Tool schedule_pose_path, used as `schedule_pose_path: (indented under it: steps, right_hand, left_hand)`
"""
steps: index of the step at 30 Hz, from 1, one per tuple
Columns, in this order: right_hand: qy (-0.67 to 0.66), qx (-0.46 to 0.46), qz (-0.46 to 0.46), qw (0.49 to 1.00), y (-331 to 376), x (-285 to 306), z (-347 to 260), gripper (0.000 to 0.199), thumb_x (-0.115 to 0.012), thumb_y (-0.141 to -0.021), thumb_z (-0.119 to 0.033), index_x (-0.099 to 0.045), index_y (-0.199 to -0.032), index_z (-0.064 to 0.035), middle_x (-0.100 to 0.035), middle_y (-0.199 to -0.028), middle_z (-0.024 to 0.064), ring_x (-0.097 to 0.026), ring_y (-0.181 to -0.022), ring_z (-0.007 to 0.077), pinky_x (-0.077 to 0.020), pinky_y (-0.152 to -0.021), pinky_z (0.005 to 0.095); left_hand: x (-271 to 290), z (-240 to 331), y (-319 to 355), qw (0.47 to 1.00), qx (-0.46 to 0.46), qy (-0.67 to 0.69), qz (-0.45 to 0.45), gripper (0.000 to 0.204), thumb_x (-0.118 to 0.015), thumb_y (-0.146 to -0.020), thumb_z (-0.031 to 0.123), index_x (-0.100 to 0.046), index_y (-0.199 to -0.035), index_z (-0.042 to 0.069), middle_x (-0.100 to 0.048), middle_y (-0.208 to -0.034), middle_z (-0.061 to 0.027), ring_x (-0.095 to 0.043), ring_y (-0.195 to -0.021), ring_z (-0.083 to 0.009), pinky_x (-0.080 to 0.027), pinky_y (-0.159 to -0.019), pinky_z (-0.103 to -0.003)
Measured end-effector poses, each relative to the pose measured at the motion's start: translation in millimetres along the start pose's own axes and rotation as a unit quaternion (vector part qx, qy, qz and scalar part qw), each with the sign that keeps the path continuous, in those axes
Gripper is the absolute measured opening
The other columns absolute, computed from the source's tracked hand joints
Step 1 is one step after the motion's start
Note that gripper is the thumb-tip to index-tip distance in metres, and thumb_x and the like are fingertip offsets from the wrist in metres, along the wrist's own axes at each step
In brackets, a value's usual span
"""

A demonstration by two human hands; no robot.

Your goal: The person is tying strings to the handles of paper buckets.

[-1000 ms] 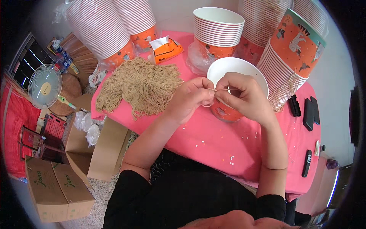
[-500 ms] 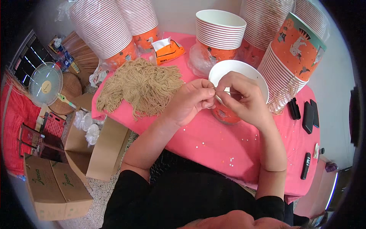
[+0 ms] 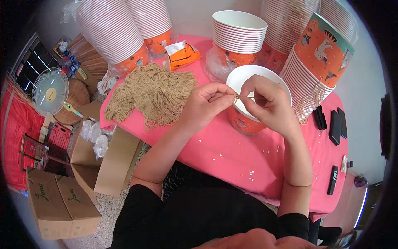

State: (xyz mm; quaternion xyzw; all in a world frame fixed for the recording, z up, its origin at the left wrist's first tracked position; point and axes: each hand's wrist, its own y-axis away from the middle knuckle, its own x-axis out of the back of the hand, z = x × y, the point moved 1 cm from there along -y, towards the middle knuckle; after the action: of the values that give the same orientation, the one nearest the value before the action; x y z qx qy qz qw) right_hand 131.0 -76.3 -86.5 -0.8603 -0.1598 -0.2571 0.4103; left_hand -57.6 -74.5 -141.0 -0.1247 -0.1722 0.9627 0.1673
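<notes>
My left hand [image 3: 207, 104] and my right hand [image 3: 269, 106] meet above the near rim of a paper bucket [image 3: 244, 124], white inside and orange outside. Between their fingertips is a thin tan cord [image 3: 236, 96], pinched from both sides. A small loop or knot seems to show there, too fine to make out. Part of the bucket's rim and wall is hidden behind my hands. Left of my left hand, a big loose heap of tan cords [image 3: 155, 95] lies on the pink tablecloth [image 3: 207, 170].
Tall stacks of paper buckets [image 3: 239, 35] line the table's back. At the right, a tilted stack [image 3: 321, 54] has tan cords hanging beside it. An orange tissue pack [image 3: 182, 56] lies behind the heap. Phones [image 3: 335, 128] lie at right; an opened carton [image 3: 116, 162] stands left.
My left hand has turned slightly, its fingers curling more tightly. The two hands' fingertips have drawn a little apart, so a bit of cord shows between them. The bucket stays in place.
</notes>
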Motion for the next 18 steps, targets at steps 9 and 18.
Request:
schedule_pose_path:
  steps: [9, 18]
  right_hand:
    - [0.010, -0.008, -0.006, 1.000, 0.7, 3.3, -1.0, 0.010, -0.066, -0.077, -0.001, -0.059, -0.083, -0.0025, -0.059, -0.074, 0.0056, -0.053, -0.055, 0.0133, -0.0407, -0.048, 0.0270]
    - [0.007, -0.006, -0.002, 1.000, 2.0, 3.0, -0.4, 0.009, -0.066, -0.076, -0.001, -0.059, -0.082, -0.0026, -0.059, -0.074, 0.0055, -0.052, -0.056, 0.0130, -0.0400, -0.049, 0.0274]
  left_hand:
    - [-6.4, 13.7, 0.9, 0.987, -0.067, -0.148, 0.016, 0.011, -0.062, -0.089, 0.002, -0.065, -0.097, -0.005, -0.068, -0.086, -0.0034, -0.063, -0.080, -0.0056, -0.051, -0.069, -0.020]
    - [-12.4, 17.3, 1.2, 0.988, -0.026, -0.153, 0.008, 0.011, -0.062, -0.088, 0.003, -0.065, -0.096, -0.004, -0.069, -0.082, -0.0026, -0.062, -0.077, -0.0041, -0.050, -0.065, -0.021]
